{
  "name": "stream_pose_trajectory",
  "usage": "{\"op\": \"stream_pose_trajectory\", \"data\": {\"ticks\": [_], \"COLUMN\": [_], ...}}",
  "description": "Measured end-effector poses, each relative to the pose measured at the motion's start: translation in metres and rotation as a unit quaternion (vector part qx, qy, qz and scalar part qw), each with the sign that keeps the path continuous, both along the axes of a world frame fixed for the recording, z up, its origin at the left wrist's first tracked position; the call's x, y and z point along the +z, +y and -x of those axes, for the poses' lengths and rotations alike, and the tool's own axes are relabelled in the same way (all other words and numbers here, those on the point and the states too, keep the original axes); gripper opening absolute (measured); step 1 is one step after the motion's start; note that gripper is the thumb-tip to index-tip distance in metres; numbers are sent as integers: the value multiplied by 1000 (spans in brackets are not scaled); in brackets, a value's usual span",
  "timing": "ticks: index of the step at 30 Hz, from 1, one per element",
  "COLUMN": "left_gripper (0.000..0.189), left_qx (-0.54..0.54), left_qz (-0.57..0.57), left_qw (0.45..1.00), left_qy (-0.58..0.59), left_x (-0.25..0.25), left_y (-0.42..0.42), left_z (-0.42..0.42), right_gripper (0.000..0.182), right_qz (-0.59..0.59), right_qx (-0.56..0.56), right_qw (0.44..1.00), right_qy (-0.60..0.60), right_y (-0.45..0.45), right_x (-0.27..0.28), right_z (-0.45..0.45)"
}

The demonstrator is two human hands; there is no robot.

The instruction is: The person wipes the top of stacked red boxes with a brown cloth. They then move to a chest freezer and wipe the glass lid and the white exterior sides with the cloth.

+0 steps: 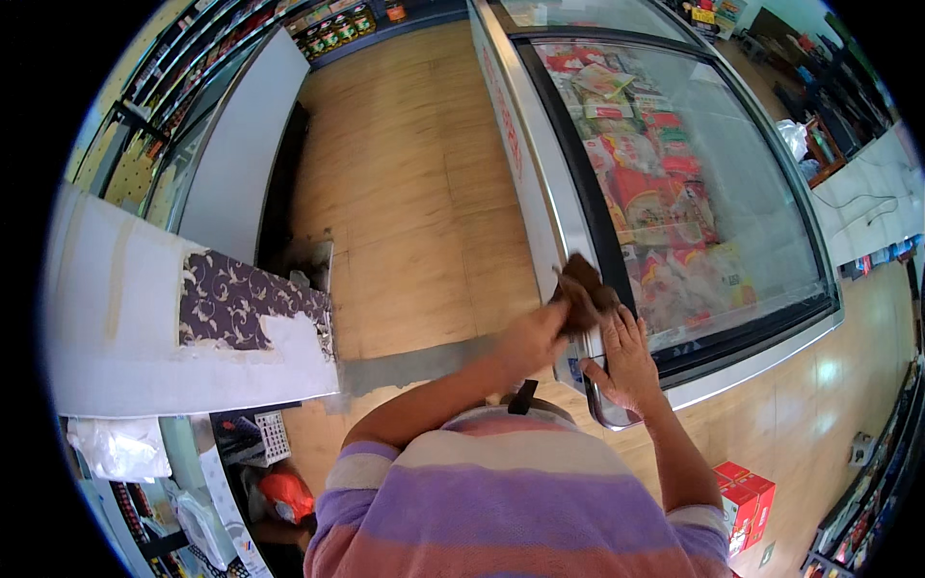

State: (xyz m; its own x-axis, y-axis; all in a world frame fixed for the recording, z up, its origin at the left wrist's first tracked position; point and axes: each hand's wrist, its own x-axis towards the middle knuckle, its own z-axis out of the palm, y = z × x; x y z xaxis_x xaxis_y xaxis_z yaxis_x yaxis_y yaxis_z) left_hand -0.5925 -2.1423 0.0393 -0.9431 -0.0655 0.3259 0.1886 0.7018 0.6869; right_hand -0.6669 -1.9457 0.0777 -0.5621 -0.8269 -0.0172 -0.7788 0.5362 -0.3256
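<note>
My left hand, blurred, grips a brown cloth. The cloth is bunched against the metal rim of a glass-topped chest freezer, near its closest corner. Laid flat on that corner is my right hand, with its thumb apart from the fingers and nothing held. Its fingertips are just beside the cloth; whether they touch it I cannot tell. Under the glass lie several red and white bags of frozen food.
A white counter with a torn patterned patch stands at left. Past it are a white cabinet and shelves of goods. Red boxes sit on the wood-look floor at lower right. Bottles of oil line the far end.
</note>
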Motion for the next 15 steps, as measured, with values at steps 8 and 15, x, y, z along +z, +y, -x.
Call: {"op": "stream_pose_trajectory", "data": {"ticks": [8, 15], "left_gripper": [56, 53], "left_qx": [-57, 18], "left_qz": [127, 86], "left_qw": [983, 993], "left_qy": [121, 84], "left_x": [20, 17], "left_y": [-31, -99], "left_z": [45, 128], "right_gripper": [84, 88], "right_qz": [28, 4], "right_qx": [-22, -114], "right_qw": [999, 993], "right_qy": [-11, -27], "right_y": [-5, -28], "right_x": [11, 16], "right_z": [-1, -9]}}
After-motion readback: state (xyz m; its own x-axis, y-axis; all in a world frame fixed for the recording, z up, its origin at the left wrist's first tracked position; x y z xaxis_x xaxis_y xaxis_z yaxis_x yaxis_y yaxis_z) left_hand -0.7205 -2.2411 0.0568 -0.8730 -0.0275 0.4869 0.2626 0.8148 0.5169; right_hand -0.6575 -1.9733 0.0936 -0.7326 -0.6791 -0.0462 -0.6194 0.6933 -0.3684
